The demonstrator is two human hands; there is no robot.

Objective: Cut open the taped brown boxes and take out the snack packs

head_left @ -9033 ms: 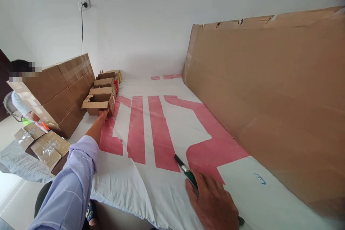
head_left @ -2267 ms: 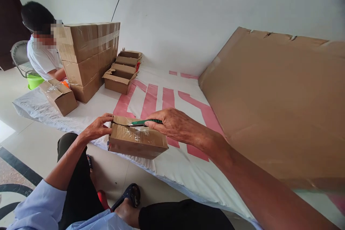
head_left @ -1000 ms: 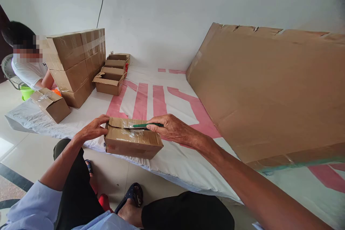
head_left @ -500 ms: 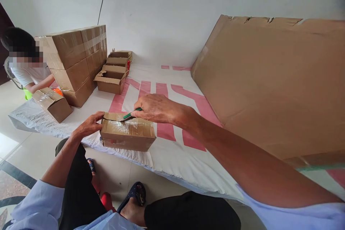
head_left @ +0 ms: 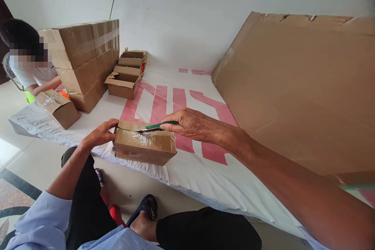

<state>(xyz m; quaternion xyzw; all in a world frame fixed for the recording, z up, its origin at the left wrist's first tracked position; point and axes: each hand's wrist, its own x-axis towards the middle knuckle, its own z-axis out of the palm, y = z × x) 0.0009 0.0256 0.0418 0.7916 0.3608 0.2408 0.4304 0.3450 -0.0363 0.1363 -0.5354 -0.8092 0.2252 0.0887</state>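
Note:
A taped cardboard box (head_left: 146, 150) lies near the front edge of the cloth-covered surface. My left hand (head_left: 102, 133) grips the box's left end, fingers bent over its upper corner. In my right hand (head_left: 187, 125) is a green-handled utility knife (head_left: 156, 126). Its blade rests at the slit along the top seam, just behind a strip of shiny clear tape. Left of the slit the flaps look parted; on the right the seam is partly hidden by the knife and hand.
Stacked taped cartons (head_left: 83, 62) stand at the back left, with opened boxes (head_left: 124, 82) beside them. Another person (head_left: 32, 66) leans behind a smaller carton (head_left: 58, 109). A large cardboard sheet (head_left: 299, 93) leans on the wall at right. The white cloth (head_left: 202, 179) has red markings.
My right hand has drawn the knife to the right along the seam, and more of the knife shows. My left hand keeps its hold on the box end. The view has shifted slightly.

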